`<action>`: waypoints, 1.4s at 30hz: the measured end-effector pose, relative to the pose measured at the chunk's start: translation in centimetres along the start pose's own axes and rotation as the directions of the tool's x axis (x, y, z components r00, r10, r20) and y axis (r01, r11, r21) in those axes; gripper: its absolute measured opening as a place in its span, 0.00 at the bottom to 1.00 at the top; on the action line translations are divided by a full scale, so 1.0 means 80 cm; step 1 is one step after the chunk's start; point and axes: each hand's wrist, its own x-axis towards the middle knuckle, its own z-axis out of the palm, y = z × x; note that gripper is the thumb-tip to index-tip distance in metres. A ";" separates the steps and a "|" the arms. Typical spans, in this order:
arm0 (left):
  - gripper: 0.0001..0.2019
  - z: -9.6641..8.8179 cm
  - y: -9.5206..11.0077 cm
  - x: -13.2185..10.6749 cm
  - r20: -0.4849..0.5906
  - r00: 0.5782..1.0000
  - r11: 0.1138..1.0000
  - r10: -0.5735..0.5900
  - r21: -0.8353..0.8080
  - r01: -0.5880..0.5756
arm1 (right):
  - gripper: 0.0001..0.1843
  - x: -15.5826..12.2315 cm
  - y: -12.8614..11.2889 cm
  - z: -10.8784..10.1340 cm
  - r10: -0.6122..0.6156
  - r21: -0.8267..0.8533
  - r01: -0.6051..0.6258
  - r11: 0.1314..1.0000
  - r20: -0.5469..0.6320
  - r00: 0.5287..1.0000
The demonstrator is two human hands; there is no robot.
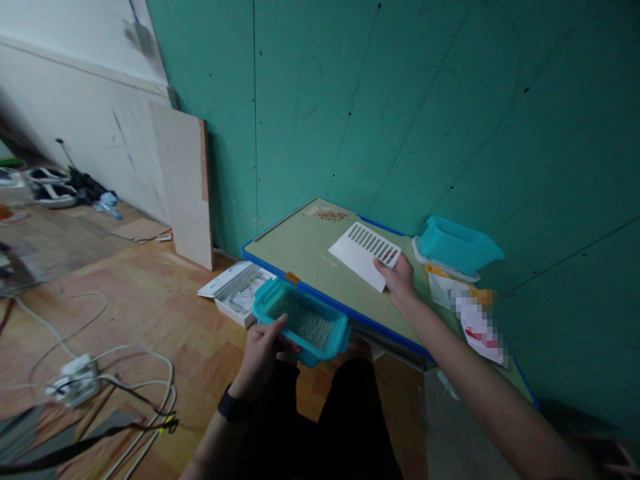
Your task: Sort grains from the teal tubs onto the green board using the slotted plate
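Observation:
My left hand [263, 350] grips a turquoise plastic tub [339, 341] by its near left side, thumb over the rim. Fine greyish granules [306, 319] cover the tub's bottom. It is held at the table's front edge, above my lap. Between thumb and fingers, my right hand [401, 280] pinches a flat white piece [354, 256] with a row of long slots along its far side. This piece is over the greenish tabletop [285, 247]; whether it touches the surface I cannot tell. Beyond it lies a small patch of brownish grains [331, 215], and pale crumbs [327, 262] are scattered to its left.
At the table's right stands another turquoise tub [457, 245] on a white lid, beside a partly blurred packet [480, 330]. An open white box [235, 303] sits left of the table. Cables and a power strip [75, 379] lie on the floor. A green wall [310, 100] rises behind.

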 end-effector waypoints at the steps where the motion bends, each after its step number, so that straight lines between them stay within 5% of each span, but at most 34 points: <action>1: 0.26 -0.001 0.001 0.000 -0.006 1.000 1.000 -0.001 -0.010 0.001 | 0.25 0.003 -0.002 0.009 0.015 -0.003 -0.015 1.000 0.011 1.000; 7: 0.26 -0.011 -0.001 0.006 -0.020 1.000 0.998 -0.004 -0.056 0.003 | 0.26 -0.006 -0.020 0.047 0.178 0.009 -0.183 0.983 0.181 0.967; 16: 0.26 -0.013 -0.007 0.006 0.016 1.000 0.998 0.024 -0.050 -0.023 | 0.28 -0.058 -0.044 0.052 0.226 0.105 -0.281 0.954 0.359 0.905; 26: 0.26 -0.014 -0.008 0.006 0.030 0.999 0.997 0.020 -0.077 -0.018 | 0.30 -0.072 -0.054 0.047 0.257 0.175 -0.337 0.925 0.366 0.895; 35: 0.26 -0.014 -0.006 0.006 0.015 1.000 0.997 -0.014 -0.071 0.015 | 0.27 -0.071 -0.047 0.039 0.173 0.090 -0.212 0.973 0.321 0.931; 42: 0.27 -0.011 -0.008 0.006 0.035 0.999 1.000 0.007 -0.022 -0.006 | 0.30 -0.088 -0.060 0.029 0.231 0.168 -0.293 0.941 0.312 0.922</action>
